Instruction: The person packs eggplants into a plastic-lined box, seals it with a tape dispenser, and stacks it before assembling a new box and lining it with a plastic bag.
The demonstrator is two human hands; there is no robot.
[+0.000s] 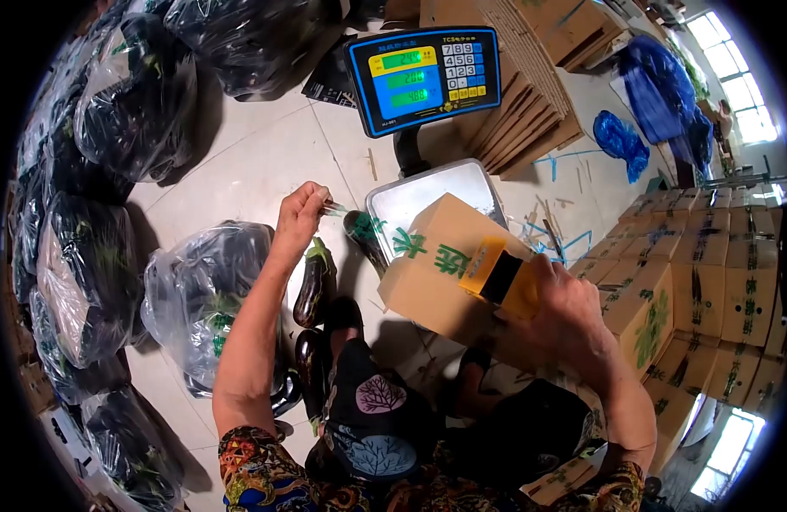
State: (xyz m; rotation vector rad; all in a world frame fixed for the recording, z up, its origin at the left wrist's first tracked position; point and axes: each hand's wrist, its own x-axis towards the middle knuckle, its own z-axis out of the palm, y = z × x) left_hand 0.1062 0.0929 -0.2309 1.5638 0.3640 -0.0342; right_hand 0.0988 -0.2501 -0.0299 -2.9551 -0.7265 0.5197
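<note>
A closed cardboard box (410, 294) with green printed characters sits tilted to my view on the metal scale platform (449, 181). My right hand (568, 303) is wrapped around a yellow and black tape dispenser (502, 275), held against the box's right part. Left of the box, my left hand (301, 212) pinches the end of a clear packing tape strip (352, 222) with green print, drawn out towards the box. Beneath that strip lies a dark eggplant (366, 241). More eggplants (315, 286) lie on the floor below my left hand.
A scale display (423, 81) stands behind the platform. Flattened cardboard (530, 111) leans beside it. Bags of eggplants (86, 273) line the left; another plastic bag (206, 290) stands by my left forearm. Stacked boxes (701, 264) fill the right. Blue plastic (622, 145) lies at the upper right.
</note>
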